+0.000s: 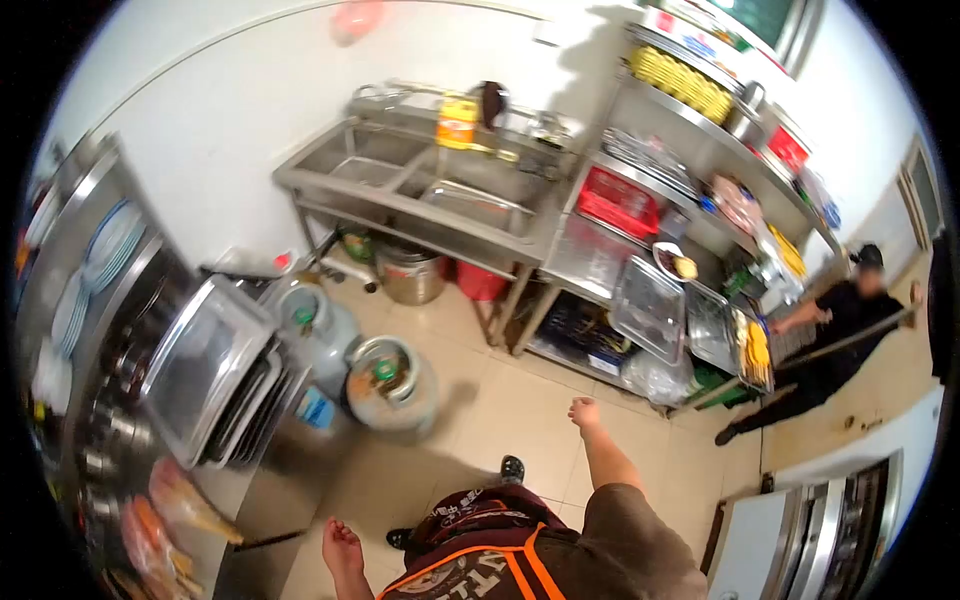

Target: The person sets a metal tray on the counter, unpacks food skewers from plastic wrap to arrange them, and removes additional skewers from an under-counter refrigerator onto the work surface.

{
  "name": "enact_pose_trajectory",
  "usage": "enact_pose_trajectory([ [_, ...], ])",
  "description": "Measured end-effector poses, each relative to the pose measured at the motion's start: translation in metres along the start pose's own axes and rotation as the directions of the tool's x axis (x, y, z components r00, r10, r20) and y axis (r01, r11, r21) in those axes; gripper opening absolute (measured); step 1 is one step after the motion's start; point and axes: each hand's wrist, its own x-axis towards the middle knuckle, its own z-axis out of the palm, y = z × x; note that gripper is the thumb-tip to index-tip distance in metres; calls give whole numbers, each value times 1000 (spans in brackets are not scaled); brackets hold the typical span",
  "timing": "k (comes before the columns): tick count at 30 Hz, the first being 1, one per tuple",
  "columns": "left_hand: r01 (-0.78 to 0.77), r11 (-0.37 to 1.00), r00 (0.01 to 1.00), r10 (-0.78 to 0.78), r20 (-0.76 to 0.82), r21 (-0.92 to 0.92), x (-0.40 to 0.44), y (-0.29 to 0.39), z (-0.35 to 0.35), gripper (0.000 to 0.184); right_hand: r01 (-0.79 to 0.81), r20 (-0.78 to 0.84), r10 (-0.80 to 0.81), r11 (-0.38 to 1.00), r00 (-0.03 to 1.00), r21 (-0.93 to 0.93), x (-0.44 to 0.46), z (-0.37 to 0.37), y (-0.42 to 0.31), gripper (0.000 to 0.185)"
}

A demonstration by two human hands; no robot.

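My left hand hangs low beside my body, near the steel counter on the left. Its fingers are loosely curled, and I see nothing in them. Held out over the tiled floor, my right hand has its fingers folded in, with no object showing. It is apart from the shelf unit in front of it. A clear rectangular tray and a steel tray at that unit are the things closest to this hand. An apron with orange straps covers my front.
Gas cylinders stand on the floor by a stack of trays and lids. A steel double sink lines the wall, with a yellow-labelled jug on it. A person in dark clothes is at the right, by the shelving.
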Motion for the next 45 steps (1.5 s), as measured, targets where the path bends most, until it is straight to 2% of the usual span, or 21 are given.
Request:
enact_pose_trajectory([
  [1,12,999,999,-13,34,39,3,-21,27,12,-82,-64,99,969,993,235,16,-28,2,32],
  [2,23,998,999,-26,42,65,5,-46,45,12,-97,-81,120,964,989,249,44,-57,18,32],
  [4,130,981,970,-156,186,145,17,-98,81,12,-172,-27,257,717,966,675,109,-106,58,42],
  [7,221,934,953,-268,139,281,6,-173,135,10,-99,-199,402,609,894,787,157,-155,74,54],
  [8,287,908,911,-357,206,306,1,-199,154,11,-104,-201,418,603,886,791,173,-174,72,54],
  [13,344,727,850,-510,131,594,-20,-288,238,11,-78,-114,264,619,958,781,222,-225,62,55],
  [15,238,499,767,-622,154,833,-27,-321,269,14,-90,-131,362,533,923,841,222,-218,50,42],
  [17,247,388,638,-755,152,888,-2,-357,278,22,-174,-14,248,719,969,673,219,-208,59,30],
  [22,196,406,692,-702,167,892,7,-455,339,37,-320,384,9,573,923,755,132,-122,44,26],
  [24,76,543,863,-456,217,837,13,-477,362,35,-391,461,8,543,887,743,81,-97,-11,32],
  [25,72,556,869,-443,222,828,27,-478,363,35,-405,461,39,548,886,732,57,-87,-41,36],
  [27,-194,642,842,-278,461,742,58,-471,359,31,-388,600,-156,632,784,671,38,-69,-69,40],
  [28,-217,699,846,-214,489,682,56,-457,371,28,-394,608,-152,635,779,664,43,-62,-72,40],
  [30,-324,660,841,-126,526,677,61,-422,394,28,-236,828,-80,939,556,250,64,-46,-83,46],
  [31,-426,632,800,-71,596,647,73,-403,403,28,-234,828,-81,940,554,248,73,-44,-97,46],
  [33,-440,571,843,-5,538,694,104,-357,424,29,-39,892,-296,944,340,328,84,-55,-142,36],
  [34,-427,576,855,7,518,697,118,-328,440,30,98,885,-297,955,359,280,90,-62,-168,33],
  [37,-486,597,857,182,482,638,178,-236,490,30,148,817,-342,940,465,309,128,-54,-189,31],
  [39,-555,537,807,164,567,635,202,-176,540,29,129,757,-351,932,551,338,151,-41,-197,29],
  [43,-629,543,731,171,660,556,323,-123,620,28,-16,568,-162,955,807,295,188,-11,-205,23],
  [45,-529,564,823,158,546,634,409,-123,650,31,-19,527,-146,955,837,296,199,-2,-211,22],
])
